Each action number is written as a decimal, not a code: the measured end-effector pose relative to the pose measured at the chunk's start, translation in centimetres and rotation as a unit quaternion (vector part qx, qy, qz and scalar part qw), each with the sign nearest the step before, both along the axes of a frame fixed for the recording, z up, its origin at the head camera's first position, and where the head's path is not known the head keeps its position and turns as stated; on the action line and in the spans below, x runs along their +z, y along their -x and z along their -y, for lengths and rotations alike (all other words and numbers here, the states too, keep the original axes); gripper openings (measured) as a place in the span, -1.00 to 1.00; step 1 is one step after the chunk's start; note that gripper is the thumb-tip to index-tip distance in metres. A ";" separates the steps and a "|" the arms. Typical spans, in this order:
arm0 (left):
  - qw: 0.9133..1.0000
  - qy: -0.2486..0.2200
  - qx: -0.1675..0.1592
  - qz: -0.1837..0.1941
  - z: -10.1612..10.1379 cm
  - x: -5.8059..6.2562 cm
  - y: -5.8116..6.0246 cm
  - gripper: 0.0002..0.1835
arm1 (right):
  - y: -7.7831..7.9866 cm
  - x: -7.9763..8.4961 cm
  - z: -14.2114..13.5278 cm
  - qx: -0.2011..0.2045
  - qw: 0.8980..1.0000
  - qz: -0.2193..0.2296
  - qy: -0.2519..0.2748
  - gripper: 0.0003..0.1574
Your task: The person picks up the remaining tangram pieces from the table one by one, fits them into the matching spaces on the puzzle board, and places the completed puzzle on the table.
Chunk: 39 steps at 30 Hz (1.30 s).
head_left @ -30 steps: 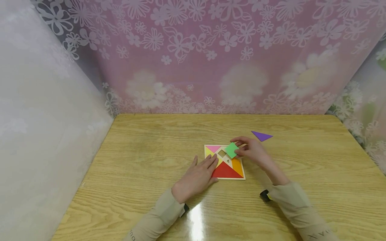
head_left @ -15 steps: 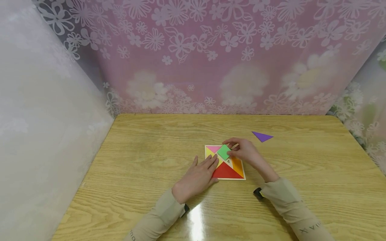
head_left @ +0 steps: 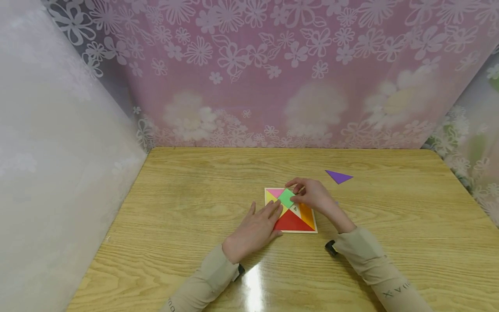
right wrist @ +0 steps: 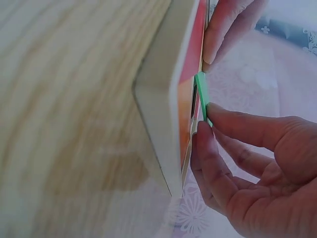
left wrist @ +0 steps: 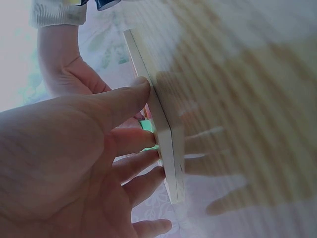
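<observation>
A square tangram board [head_left: 296, 232] lies on the table with pink, yellow, red and orange pieces set in it. My right hand [head_left: 315, 196] pinches a green square tangram piece [head_left: 286, 198] over the board's recess. In the right wrist view the green piece [right wrist: 202, 94] stands tilted, one edge at the board and the other lifted between thumb and finger. My left hand [head_left: 255, 227] rests with extended fingers on the board's left side, partly covering the yellow piece. Its thumb [left wrist: 133, 94] touches the board's edge in the left wrist view.
A purple triangle piece [head_left: 339, 177] lies on the wooden table [head_left: 187, 186] beyond my right hand. A small bit of blue [head_left: 337, 202] shows beside the right wrist, mostly hidden. A flowered pink curtain [head_left: 249, 86] stands behind the table's far edge.
My right hand has carried the green square leftward and lowered it over its recess, which it now covers. The left hand has stayed in place.
</observation>
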<state>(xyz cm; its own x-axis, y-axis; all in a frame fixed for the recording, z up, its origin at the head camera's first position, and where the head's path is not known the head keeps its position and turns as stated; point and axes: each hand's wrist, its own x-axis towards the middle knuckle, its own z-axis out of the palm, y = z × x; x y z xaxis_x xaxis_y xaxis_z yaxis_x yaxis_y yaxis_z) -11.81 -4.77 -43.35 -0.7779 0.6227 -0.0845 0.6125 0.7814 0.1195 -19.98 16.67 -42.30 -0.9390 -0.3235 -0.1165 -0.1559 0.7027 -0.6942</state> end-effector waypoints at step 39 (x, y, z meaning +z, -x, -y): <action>1.000 0.001 0.004 0.008 0.0 -0.2 0.1 -0.27 | -1.5 2.0 -3.2 -0.055 0.987 -0.149 -0.007 -0.80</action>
<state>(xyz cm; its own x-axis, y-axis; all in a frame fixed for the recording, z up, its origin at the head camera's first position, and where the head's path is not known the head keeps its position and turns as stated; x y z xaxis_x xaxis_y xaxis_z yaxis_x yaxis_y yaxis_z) -11.92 -4.76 -43.58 -0.7815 0.6162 -0.0975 0.6042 0.7865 0.1278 -18.51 19.87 -40.32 -0.9614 -0.2188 0.1667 -0.2747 0.7353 -0.6196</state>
